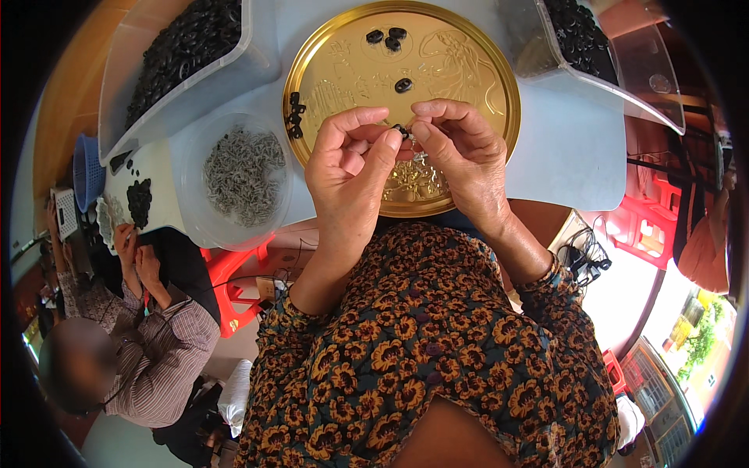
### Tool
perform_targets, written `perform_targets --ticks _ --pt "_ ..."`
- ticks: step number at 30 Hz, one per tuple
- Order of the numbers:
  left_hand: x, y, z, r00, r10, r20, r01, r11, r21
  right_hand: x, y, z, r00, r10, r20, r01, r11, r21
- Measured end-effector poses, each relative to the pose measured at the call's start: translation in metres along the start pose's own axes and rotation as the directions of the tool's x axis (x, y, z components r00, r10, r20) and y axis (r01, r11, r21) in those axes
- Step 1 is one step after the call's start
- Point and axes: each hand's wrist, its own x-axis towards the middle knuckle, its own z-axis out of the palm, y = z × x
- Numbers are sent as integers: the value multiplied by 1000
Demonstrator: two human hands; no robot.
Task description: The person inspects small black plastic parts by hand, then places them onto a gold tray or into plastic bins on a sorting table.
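Over the near half of a round golden tray (499, 86), both hands meet fingertip to fingertip. My left hand (347, 175) pinches a small black oval part (401, 131) between thumb and finger. My right hand (468, 160) is closed in a pinch against the same part; a thin shiny bit shows by its fingertips, too small to name. Similar black ovals (402, 85) lie on the tray, one alone and several grouped at the far side. Some black pieces (295, 115) rest along its left rim.
Left of the tray stands a clear round tub (187, 187) of small grey metal parts (244, 173). Clear bins (248, 27) (659, 105) of black pieces flank the far side. At left a co-worker's hands (140, 257) handle dark pieces. Red stools (230, 288) stand beside the table.
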Motion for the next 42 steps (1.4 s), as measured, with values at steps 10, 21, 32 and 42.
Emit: perform_targets --ticks 10,21,32,42 --pt "1 -4 -6 999 9 45 -10 999 31 9 -5 -5 967 -213 137 251 884 -394" --pt "3 -7 -8 998 -11 67 11 1000 -1 5 -7 -3 978 -178 107 206 902 -380" --pt "3 -7 -5 999 -6 38 6 1000 1 1 -3 -3 994 -103 21 105 962 -251" --pt "2 -7 -6 998 -2 55 0 999 44 3 0 -1 987 -155 33 158 942 -296"
